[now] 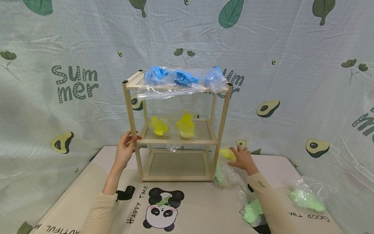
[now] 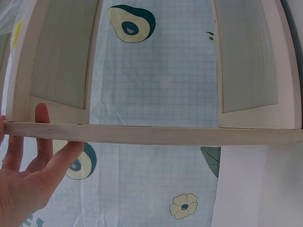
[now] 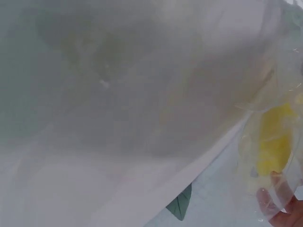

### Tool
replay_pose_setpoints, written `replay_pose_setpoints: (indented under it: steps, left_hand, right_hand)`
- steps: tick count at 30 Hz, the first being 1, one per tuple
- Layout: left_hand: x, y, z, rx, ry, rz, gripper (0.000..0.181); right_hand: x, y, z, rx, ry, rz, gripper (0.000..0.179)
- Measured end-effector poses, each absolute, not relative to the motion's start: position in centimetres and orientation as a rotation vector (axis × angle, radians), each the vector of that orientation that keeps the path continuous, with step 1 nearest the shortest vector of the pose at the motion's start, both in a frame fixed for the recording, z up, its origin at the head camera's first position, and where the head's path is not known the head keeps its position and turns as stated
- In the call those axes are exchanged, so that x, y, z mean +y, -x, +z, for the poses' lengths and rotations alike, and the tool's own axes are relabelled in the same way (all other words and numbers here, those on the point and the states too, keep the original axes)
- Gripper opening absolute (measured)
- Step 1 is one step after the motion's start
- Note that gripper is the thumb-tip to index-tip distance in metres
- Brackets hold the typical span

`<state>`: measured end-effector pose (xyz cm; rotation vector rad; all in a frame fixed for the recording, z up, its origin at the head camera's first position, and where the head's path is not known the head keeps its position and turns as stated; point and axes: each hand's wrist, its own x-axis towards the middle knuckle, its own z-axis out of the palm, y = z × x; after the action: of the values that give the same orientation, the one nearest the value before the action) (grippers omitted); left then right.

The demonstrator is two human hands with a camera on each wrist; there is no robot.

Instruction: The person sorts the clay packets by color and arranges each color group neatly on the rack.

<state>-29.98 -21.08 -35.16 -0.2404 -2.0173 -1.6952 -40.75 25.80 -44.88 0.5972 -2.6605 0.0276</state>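
Observation:
A wooden three-tier rack (image 1: 172,178) stands upright on the table. My left hand (image 1: 126,146) holds its front left post (image 2: 156,135) at middle-shelf height, with fingertips on both sides of the wood in the left wrist view. Right of the rack, my right hand (image 1: 243,160) grips a clear plastic bag with yellow contents (image 1: 228,155) between thumb and fingers. The right wrist view shows that yellow bag (image 3: 274,142) at its right edge, fingers (image 3: 268,203) seen through the film. Just below that hand lies clear plastic with pale green contents (image 1: 219,174), beside the rack's right post.
Clear bags with blue contents (image 1: 185,78) lie across the top shelf. Yellow bagged pieces (image 1: 185,126) rest on the middle shelf, plastic hanging over its front. More green bags (image 1: 253,211) lie by my right forearm and farther right (image 1: 307,199). A printed curtain (image 1: 292,65) hangs behind the table.

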Motion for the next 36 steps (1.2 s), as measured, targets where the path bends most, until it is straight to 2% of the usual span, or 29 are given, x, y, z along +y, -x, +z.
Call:
replay_pose_setpoints:
  steps: [18, 36]
  left_hand:
    - [-21.1, 30.1, -35.2, -2.009, 0.251, -1.7, 0.015]
    - [-21.1, 30.1, -35.2, -2.018, 0.244, -1.696, 0.016]
  right_hand:
    - [27.4, 38.8, -41.4, -2.517, -0.63, -0.009, 0.063]
    - [27.4, 33.6, -37.9, -2.213, -0.776, -0.001, 0.064]
